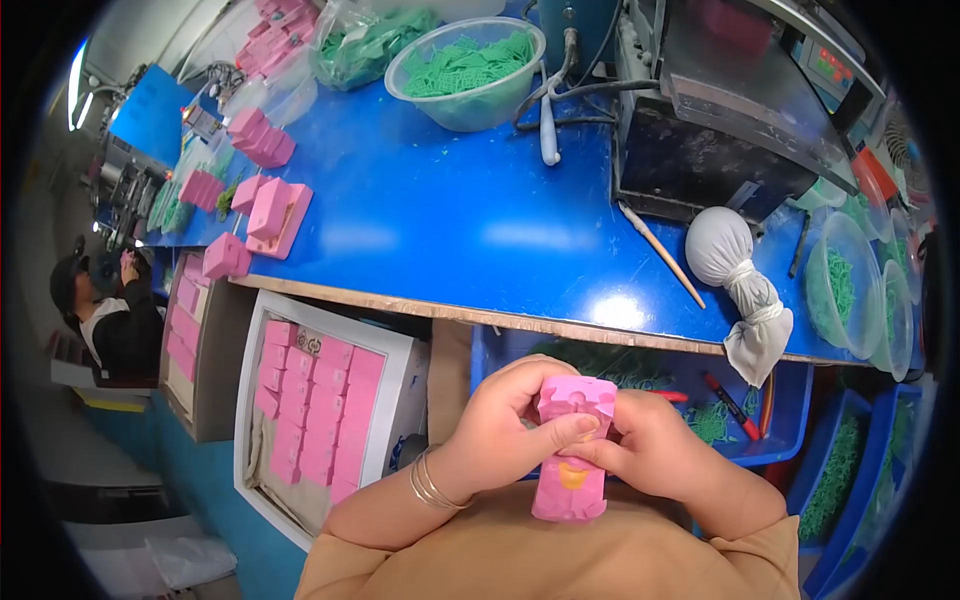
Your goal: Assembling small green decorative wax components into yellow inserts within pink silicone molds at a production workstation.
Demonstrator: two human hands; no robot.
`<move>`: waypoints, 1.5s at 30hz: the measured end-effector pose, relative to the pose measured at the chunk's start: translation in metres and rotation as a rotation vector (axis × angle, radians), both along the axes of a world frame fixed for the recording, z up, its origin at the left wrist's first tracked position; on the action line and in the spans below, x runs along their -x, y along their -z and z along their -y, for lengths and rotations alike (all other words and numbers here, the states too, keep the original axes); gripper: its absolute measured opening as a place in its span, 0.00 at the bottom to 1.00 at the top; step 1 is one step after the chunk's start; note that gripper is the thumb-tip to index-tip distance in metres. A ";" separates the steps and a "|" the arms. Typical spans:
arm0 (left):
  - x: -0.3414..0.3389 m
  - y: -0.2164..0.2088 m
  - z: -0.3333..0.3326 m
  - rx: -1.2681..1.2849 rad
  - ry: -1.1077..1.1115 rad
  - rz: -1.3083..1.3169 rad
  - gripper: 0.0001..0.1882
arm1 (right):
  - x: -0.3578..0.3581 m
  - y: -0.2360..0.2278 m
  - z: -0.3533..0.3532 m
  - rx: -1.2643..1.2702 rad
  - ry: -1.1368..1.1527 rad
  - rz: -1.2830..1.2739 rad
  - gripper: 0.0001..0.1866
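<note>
On your side of the blue bench (pixel 430 200), your left hand (pixel 512 412) and right hand (pixel 662 438) close together around the pink block (pixel 570 502), thumbs across its face. It looks light, rubbery and slightly yielding, probably grippy rather than brittle, though corners might tear. Best hold its long sides, clear of the yellow patch (pixel 573 477).

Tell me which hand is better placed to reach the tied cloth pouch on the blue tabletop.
Right, most likely: the tied cloth pouch lies ahead and rightward, nearer the right hand. Both hands grip the pink notched block, so the left hand could hold it.
</note>
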State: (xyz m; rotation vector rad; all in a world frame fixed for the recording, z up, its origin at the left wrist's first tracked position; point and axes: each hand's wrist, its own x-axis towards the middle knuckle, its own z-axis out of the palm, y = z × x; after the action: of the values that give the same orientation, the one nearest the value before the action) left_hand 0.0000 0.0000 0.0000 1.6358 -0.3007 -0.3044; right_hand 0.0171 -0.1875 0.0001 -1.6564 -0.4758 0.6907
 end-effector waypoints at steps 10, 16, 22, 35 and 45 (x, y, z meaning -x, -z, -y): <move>0.003 0.003 0.001 0.464 -0.085 -0.502 0.16 | 0.006 0.016 -0.002 -0.071 0.037 0.076 0.12; 0.011 0.011 0.001 0.287 -0.132 -0.264 0.14 | -0.004 0.001 0.003 0.021 0.123 0.051 0.12; 0.011 0.012 0.004 0.259 -0.135 -0.174 0.19 | 0.001 0.011 0.004 -0.127 0.333 0.254 0.14; 0.009 0.002 0.013 0.540 -0.175 -0.294 0.23 | 0.004 0.002 0.002 -0.269 0.311 0.483 0.19; 0.013 0.002 0.007 0.332 0.040 -0.165 0.30 | 0.014 0.011 0.003 -0.294 0.413 0.229 0.20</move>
State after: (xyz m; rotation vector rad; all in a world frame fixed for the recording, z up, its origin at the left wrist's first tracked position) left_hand -0.0125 -0.0073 -0.0016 1.2715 -0.2437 -0.3956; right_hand 0.0034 -0.1902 -0.0107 -1.4943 -0.3604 0.1190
